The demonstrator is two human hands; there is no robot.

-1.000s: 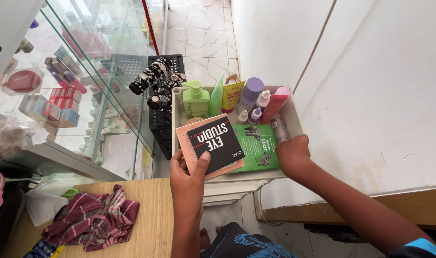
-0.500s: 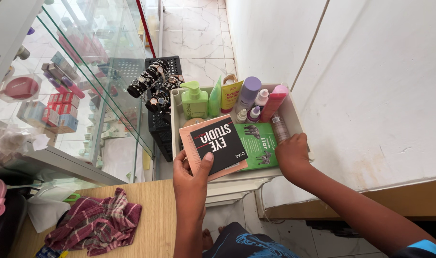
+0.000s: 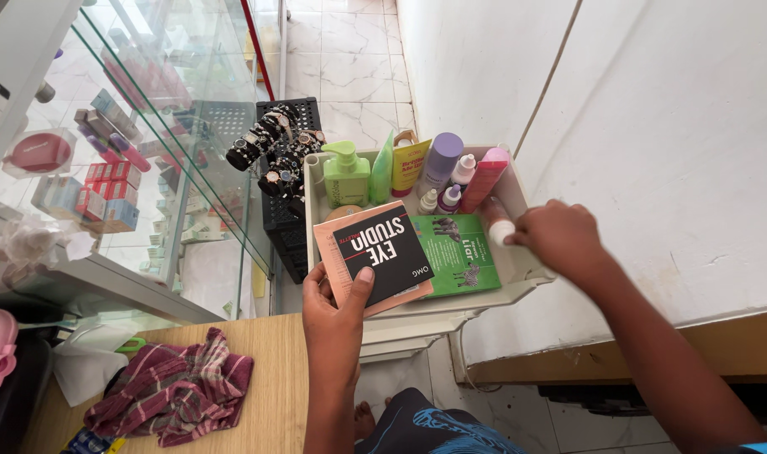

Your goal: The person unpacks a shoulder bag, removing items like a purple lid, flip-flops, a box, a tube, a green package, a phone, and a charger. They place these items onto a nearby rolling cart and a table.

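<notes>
Glass fills the left of the scene: we see a display cabinet (image 3: pixel 148 126) with shelves of small boxed cosmetics, and beside it on the floor a black crate (image 3: pixel 287 219) with beaded bracelets (image 3: pixel 270 151) draped over its top. A white wall runs along the right. Near us on the left lies a wooden table (image 3: pixel 266 378) with a crumpled maroon striped cloth (image 3: pixel 173 395) on it.

Between the crate and the wall stands a pale tray (image 3: pixel 518 269), open at the top. Along its far side we count a green pump bottle (image 3: pixel 346 172), a green tube, a yellow tube (image 3: pixel 409 164), a lilac bottle (image 3: pixel 441 161), a pink bottle (image 3: pixel 484 178) and a few small dropper bottles (image 3: pixel 451 198). A green packet (image 3: pixel 459 256) printed with zebras lies flat on the tray floor.

Our left hand (image 3: pixel 337 315) holds a black and peach flat box (image 3: pixel 382 252) over the near left part of the tray, overlapping the green packet's left edge; this grip is clamped on the box's near corner, thumb on top, fingers beneath.

Our right hand (image 3: pixel 560 240) sits at the tray's right rim, fingers curled together, just beside a small white-capped bottle (image 3: pixel 499 225) lying in the tray's right end. The hand is blurred, and we cannot tell whether its grip actually closes on that bottle.
</notes>
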